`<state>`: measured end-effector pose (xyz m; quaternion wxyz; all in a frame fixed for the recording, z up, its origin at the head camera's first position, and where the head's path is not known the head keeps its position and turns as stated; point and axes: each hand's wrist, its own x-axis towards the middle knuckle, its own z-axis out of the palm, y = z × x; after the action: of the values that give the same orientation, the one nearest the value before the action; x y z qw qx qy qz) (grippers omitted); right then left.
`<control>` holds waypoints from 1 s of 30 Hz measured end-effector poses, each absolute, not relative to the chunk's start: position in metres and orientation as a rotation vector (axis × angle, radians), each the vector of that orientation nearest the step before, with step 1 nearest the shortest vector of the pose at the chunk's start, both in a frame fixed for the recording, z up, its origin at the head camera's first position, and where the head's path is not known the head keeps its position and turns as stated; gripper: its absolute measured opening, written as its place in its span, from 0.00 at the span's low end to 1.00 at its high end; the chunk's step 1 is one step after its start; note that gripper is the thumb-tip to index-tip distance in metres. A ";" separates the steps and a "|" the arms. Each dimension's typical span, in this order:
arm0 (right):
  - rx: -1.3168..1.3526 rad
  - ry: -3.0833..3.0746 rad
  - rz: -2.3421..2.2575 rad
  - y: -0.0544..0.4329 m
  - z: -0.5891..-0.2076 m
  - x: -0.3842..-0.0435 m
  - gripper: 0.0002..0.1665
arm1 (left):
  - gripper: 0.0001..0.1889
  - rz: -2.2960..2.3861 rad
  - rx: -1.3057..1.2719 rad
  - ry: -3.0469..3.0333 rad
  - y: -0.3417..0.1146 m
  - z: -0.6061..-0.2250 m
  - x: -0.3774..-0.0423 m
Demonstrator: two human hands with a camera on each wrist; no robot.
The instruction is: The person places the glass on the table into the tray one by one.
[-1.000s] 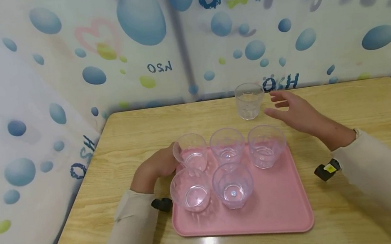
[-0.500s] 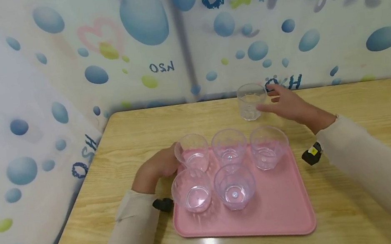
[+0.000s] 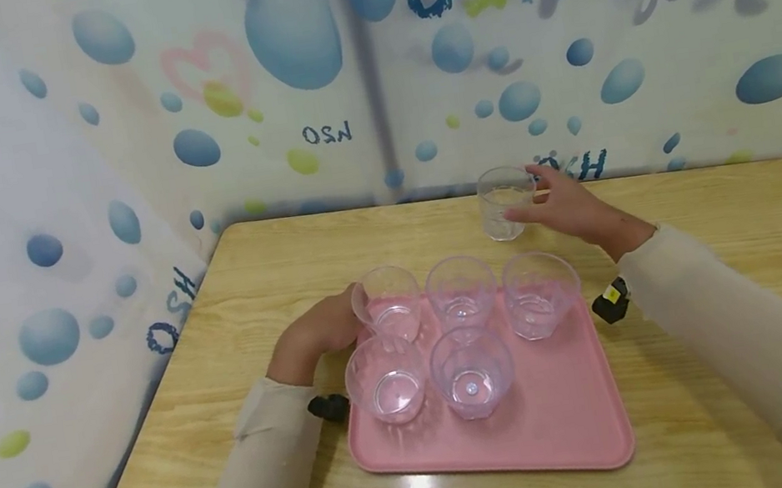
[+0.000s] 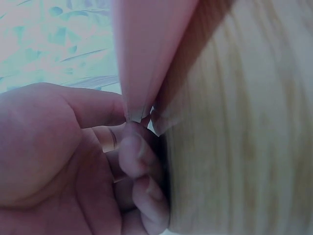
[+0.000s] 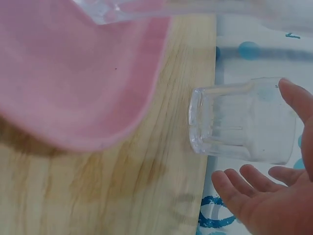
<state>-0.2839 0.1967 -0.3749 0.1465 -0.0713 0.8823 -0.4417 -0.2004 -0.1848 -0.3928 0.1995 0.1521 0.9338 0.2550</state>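
My left hand (image 3: 324,329) grips the left rim of a pink tray (image 3: 553,414); in the left wrist view, thumb and curled fingers meet at the tray's edge. Several clear plastic cups stand upright on the tray, among them one at the front left (image 3: 387,384) and one at the back right (image 3: 541,297). Behind the tray, a separate clear cup (image 3: 495,207) stands upright on the table. Around its right side my right hand (image 3: 571,207) is spread. The right wrist view has the thumb at the cup's upper wall and the other fingers apart from it.
The wooden table (image 3: 273,270) ends at a wall (image 3: 398,91) printed with blue drops and letters, close behind the lone cup. A black wrist device (image 3: 610,301) hangs under the right sleeve, just right of the tray. Another (image 3: 329,408) is beside the tray's left edge.
My right hand has moved left and slightly up, from beside the lone cup to around it. The left hand and the tray with its cups have stayed in place.
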 end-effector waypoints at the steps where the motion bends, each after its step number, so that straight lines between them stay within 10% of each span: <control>1: -0.205 2.533 -1.276 0.196 -0.376 -0.285 0.64 | 0.27 0.718 0.424 2.608 -0.185 -0.393 -0.200; 30: -0.175 2.579 -1.434 0.198 -0.352 -0.257 0.61 | 0.29 0.708 0.429 2.617 -0.187 -0.398 -0.201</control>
<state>-0.2572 0.1979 -0.3523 0.0928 -0.0591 0.8687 -0.4830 -0.2009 -0.1870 -0.3983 0.1973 0.1534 0.9347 0.2527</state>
